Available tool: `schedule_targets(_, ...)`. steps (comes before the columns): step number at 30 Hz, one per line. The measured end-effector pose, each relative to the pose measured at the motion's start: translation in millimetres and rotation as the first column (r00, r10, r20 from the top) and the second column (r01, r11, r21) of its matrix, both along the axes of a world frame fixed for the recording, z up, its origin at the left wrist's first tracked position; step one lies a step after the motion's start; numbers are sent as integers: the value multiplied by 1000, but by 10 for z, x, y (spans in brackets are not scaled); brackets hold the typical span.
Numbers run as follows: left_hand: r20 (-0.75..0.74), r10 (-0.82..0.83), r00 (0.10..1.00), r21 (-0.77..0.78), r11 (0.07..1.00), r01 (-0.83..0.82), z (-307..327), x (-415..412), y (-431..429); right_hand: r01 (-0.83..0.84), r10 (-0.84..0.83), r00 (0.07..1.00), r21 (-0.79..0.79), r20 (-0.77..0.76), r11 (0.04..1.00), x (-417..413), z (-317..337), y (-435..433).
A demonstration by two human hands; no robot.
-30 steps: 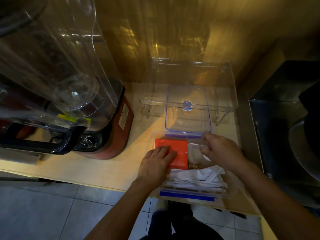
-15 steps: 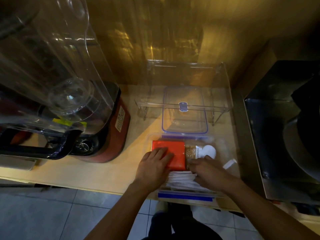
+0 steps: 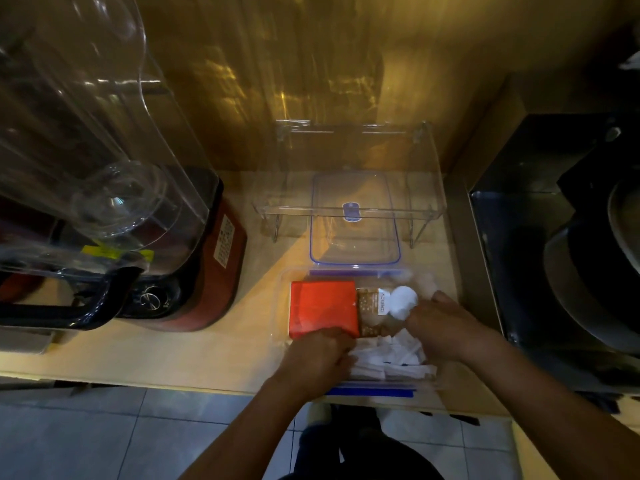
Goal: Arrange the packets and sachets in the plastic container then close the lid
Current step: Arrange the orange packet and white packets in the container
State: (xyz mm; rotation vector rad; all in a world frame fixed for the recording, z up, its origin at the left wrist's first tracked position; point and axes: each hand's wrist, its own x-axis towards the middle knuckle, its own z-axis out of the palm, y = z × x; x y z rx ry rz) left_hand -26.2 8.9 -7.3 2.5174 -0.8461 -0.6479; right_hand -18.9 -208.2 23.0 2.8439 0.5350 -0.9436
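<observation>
A clear plastic container (image 3: 283, 282) with blue clips sits at the counter's front edge. Inside lie a red packet (image 3: 322, 306) on the left, a brown packet (image 3: 370, 308) beside it, a white round pack (image 3: 403, 302) on the right, and several white sachets (image 3: 388, 358) along the near side. My left hand (image 3: 317, 353) rests at the red packet's near edge, fingers curled over the sachets. My right hand (image 3: 441, 325) lies over the container's right part, touching the sachets and the white pack. The clear lid (image 3: 355, 220) with a blue rim lies just behind the container.
A red-based blender (image 3: 194, 271) with a large clear cover (image 3: 86, 116) stands at the left. A clear acrylic stand (image 3: 349, 209) straddles the lid against the wooden wall. A dark metal appliance (image 3: 561, 254) borders the right. The counter edge drops to a tiled floor (image 3: 104, 438).
My left hand slid from on top of the red packet down to its near edge. My right hand moved from the back right to the sachets, then a little right, uncovering the brown and white packs.
</observation>
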Motion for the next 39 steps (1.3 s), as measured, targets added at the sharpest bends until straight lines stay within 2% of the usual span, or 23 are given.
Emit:
schedule_targets(3,-41,-2,999,-2,1000,2,-24,-20,-15,117,-113,992,67,-58,991,32,152,-40)
schedule_targets(5,-105,49,993,-38,998,-53,6,-28,-40,229,-221,971,96,-86,969,126,380,-43)
schedule_targets(7,-169,122,978,-91,986,-139,31,-39,-41,238,-234,970,69,-72,969,213,610,-53)
schedule_targets(9,-207,217,954,-137,959,-248,53,-48,-33,189,-184,982,121,-49,975,275,750,-59)
schedule_targets(10,-256,303,918,-181,918,-354,68,-51,-34,175,-167,984,159,-66,972,285,763,-44)
schedule_targets(11,-346,406,846,-245,831,-499,98,-43,-42,169,-152,983,187,-99,968,285,763,-12)
schedule_targets(13,-572,522,633,-349,544,-763,192,12,-81,142,-107,982,234,-159,962,271,624,88)
schedule_targets(14,-607,551,573,-358,454,-816,225,56,-91,119,-69,979,262,-191,958,244,508,150)
schedule_targets(15,-583,574,575,-363,448,-817,255,96,-97,106,-35,969,284,-245,953,213,397,208)
schedule_targets(16,-535,578,616,-362,502,-785,278,122,-98,117,-19,952,306,-306,945,175,289,254)
schedule_targets(18,-431,508,746,-294,703,-648,322,138,-82,163,-29,930,340,-366,926,107,94,299)
schedule_targets(20,-351,386,853,-153,875,-459,328,112,-54,182,-78,949,326,-307,928,74,-40,284)
schedule_targets(21,-365,331,870,-109,913,-393,323,85,-45,188,-107,960,314,-258,931,71,-83,267)
schedule_targets(25,-488,185,853,-201,927,-316,305,-5,-75,275,-227,956,298,-185,914,14,-186,185)
schedule_targets(27,-432,118,894,-164,965,-207,227,-35,-103,259,-204,955,263,-217,929,-21,-245,178)
schedule_targets(29,-315,93,944,-60,991,-118,142,-67,-122,252,-172,953,336,-249,907,-51,-303,238)
schedule_targets(32,-176,115,978,0,993,-117,25,-88,-119,331,-194,929,476,-315,815,-60,-369,353)
schedule_targets(34,-175,104,979,48,994,-97,-20,-74,-113,417,-261,899,505,-352,755,-58,-380,360)
schedule_targets(37,-204,217,955,91,975,-202,-66,-56,-130,516,-391,857,577,-337,633,-48,-390,281)
schedule_targets(39,-204,346,916,130,937,-325,-90,-59,-141,495,-487,853,587,-188,640,-7,-397,231)
